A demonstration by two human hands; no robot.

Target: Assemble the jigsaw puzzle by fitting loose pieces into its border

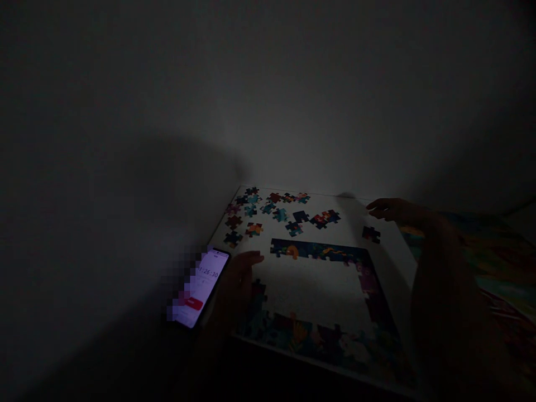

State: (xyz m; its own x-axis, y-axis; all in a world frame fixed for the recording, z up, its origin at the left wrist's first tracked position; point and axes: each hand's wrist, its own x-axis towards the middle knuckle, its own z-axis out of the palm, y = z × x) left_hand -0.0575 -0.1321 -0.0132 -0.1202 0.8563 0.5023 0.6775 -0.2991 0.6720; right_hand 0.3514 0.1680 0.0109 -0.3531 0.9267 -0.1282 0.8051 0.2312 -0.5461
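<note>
The room is very dark. A white board (pixel 318 279) carries a half-built jigsaw frame (pixel 326 254) and several loose pieces (pixel 268 209) at its far side. My left hand (pixel 240 279) lies at the board's left edge beside a lit phone (pixel 203 287), its fingers curled against the phone's side. My right hand (pixel 391 210) reaches over the board's far right corner, fingers drawn together, just above a single dark piece (pixel 371 234). What the right fingers hold, if anything, is lost in the dark.
A plain wall rises behind the board. A colourful patterned cloth (pixel 494 268) lies to the right of the board. The phone screen shows a timer and a red button.
</note>
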